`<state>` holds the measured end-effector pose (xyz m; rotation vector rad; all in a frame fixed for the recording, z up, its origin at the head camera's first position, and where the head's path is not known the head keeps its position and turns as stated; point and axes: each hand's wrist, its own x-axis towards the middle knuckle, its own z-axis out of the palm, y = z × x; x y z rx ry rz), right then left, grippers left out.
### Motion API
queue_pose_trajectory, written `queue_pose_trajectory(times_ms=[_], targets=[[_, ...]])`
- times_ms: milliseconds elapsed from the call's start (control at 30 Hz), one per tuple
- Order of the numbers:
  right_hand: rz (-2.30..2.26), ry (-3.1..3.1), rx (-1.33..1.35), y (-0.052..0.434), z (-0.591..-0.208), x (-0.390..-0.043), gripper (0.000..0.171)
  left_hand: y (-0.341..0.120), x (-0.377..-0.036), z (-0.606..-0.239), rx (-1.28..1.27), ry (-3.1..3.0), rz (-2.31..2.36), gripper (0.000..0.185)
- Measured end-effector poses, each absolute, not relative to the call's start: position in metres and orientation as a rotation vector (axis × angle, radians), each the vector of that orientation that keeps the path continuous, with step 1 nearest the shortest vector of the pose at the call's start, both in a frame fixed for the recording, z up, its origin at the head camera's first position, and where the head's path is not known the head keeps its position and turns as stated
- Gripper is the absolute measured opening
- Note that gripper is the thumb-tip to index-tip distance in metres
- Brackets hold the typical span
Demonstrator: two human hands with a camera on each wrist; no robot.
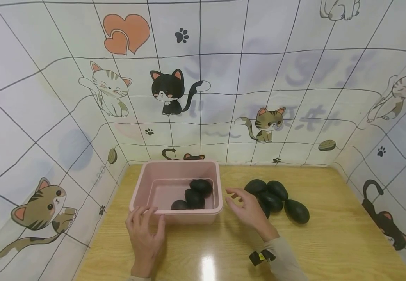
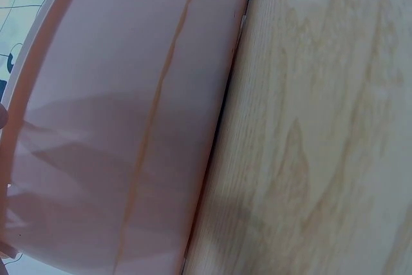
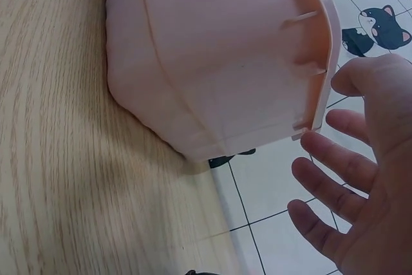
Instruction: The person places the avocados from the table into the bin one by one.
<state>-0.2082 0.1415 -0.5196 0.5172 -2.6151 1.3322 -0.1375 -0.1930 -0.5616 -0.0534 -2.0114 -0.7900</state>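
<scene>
Pink plastic bin on wood-grain desk, smooth-walled, rimmed, holding three dark oval avocados. More avocados heaped just right of bin. Left hand on near rim, fingers straight, gripping nothing. Right hand between bin and heap, fingers spread, empty. Cat-print cloth behind.
</scene>
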Motion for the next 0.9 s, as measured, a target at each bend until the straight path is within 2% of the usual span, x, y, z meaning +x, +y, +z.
queue_pose_trajectory(times_ms=[900], targets=[[1.211,-2.633,0.466,0.163,-0.532,-0.209,0.034,-0.195,-0.136,-0.561,-0.068,-2.035,-0.775,0.03]])
